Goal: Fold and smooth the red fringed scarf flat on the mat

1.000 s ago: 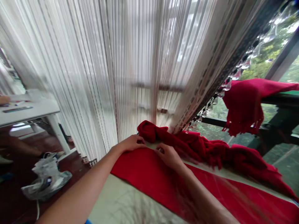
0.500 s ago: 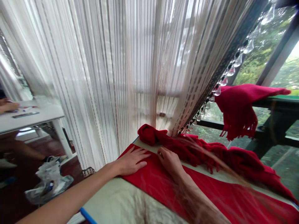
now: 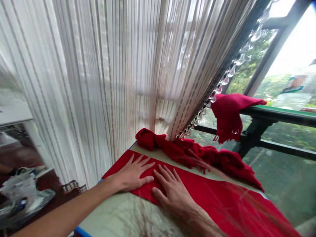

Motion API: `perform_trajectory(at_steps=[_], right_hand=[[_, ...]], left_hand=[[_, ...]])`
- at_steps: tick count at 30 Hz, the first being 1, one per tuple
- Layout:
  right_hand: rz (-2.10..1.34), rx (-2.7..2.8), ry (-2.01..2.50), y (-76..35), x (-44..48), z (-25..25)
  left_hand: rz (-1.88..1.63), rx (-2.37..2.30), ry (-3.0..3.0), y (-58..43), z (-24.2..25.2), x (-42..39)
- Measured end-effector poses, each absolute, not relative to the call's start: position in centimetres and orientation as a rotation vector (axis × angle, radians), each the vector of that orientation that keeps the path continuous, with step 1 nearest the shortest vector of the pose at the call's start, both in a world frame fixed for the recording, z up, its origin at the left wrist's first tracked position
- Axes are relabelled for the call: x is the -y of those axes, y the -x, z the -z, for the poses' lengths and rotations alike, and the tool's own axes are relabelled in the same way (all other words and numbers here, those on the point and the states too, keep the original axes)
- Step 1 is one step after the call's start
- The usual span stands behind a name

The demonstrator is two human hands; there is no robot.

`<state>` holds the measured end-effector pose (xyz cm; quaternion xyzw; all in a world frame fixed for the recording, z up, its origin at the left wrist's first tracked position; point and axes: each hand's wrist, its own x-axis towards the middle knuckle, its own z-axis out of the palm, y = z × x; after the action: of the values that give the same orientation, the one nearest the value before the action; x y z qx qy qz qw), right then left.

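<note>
A long red cloth (image 3: 212, 194) lies flat across the pale tabletop (image 3: 111, 214). My left hand (image 3: 133, 172) rests palm down near its far left end, fingers spread. Just to the right, my right hand (image 3: 170, 187) also lies flat on the cloth, its fingers apart and pointing away from me. The two thumbs are close together. Behind the flat cloth, a bunched red scarf (image 3: 192, 151) with fringe runs along the table's far edge. Strands of hair blur the lower part of the view.
A sheer striped curtain (image 3: 98, 82) with a beaded edge hangs beyond the table. Another fringed red scarf (image 3: 229, 115) drapes over the dark railing (image 3: 291, 115) by the window at right. At lower left, a plastic bag (image 3: 24, 194) stands near a white table (image 3: 14, 110).
My right hand has gone from curled fingers near the cloth's far edge to lying flat and spread, closer to me. My left hand stays spread on the cloth. The view has turned right.
</note>
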<state>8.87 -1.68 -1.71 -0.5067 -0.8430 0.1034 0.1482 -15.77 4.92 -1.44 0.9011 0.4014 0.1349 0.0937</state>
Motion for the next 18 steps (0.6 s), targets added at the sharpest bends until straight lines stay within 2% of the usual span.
perform_trajectory(at_steps=[7,13,18], right_hand=[[-0.419,2.398,1.561,-13.2,3.9,1.9],[-0.443,2.352,1.641,-16.8,6.3,1.0],[-0.331,2.246,1.638,-15.4,4.7,0.1]], left_hand=[[-0.309,-1.208,-2.649,15.2,2.4,-4.6],[-0.131,-1.281,-2.635,14.8,1.0,-4.8],[-0.261,-1.195,-2.694,9.6,0.4,-4.7]])
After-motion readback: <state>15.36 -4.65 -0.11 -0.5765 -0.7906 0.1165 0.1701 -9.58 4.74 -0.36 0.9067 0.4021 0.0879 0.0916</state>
